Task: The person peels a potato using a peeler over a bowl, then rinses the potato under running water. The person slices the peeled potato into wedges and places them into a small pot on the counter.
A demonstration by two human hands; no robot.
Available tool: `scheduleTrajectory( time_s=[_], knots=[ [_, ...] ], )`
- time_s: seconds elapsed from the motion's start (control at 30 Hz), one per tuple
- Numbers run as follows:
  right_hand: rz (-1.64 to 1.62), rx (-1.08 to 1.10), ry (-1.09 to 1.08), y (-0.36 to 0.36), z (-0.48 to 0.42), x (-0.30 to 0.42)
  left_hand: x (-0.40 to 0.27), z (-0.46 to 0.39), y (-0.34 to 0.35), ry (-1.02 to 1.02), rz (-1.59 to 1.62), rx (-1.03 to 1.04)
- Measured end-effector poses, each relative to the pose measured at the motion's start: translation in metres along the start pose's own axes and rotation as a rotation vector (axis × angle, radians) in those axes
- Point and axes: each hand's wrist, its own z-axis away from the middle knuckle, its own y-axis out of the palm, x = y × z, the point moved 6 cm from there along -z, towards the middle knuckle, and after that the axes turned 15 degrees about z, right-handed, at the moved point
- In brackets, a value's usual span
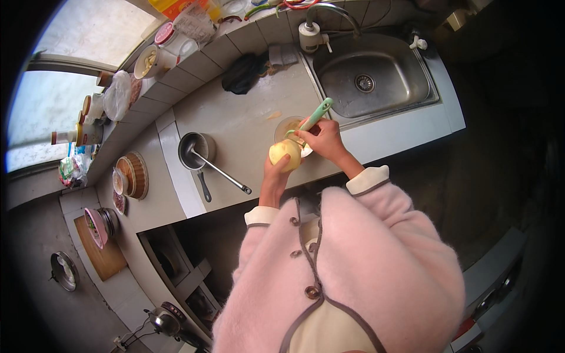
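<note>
My left hand (277,174) holds a peeled, pale yellow potato (282,152) near the counter's front edge. In my right hand (324,140) is a green-handled peeler (317,115), its head close against the potato's upper right side. Whether the blade touches the potato cannot be made out. Below both hands stands a bowl (284,125), partly hidden by them, with pale peelings showing inside. A thin strip of peel (274,115) lies on the counter just beyond the bowl.
To the right is a steel sink (397,84) with a faucet (309,37). A saucepan (207,145) with a ladle (223,172) across it stands left. A black plastic bag (242,74) lies by the tiled wall. Jars and a tub (150,61) line the window ledge.
</note>
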Motion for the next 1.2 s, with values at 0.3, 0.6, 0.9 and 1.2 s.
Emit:
scheduleTrajectory(
  time_s=[0.3, 0.6, 0.9, 1.2],
  knots=[
    [0.031, 0.018, -0.136, 0.008, 0.009, 0.027, 0.001, -0.005, -0.005, 0.104, -0.16, -0.119],
    [0.031, -0.088, -0.097, 0.023, 0.015, 0.015, 0.005, -0.009, -0.021, 0.125, -0.256, -0.222],
    [0.266, -0.102, -0.153, 0.05, -0.003, -0.045, -0.008, -0.004, -0.011, 0.225, -0.272, -0.217],
    [0.075, 0.024, 0.083, 0.032, -0.017, -0.037, -0.004, -0.008, -0.029, 0.123, -0.232, -0.193]
  ],
)
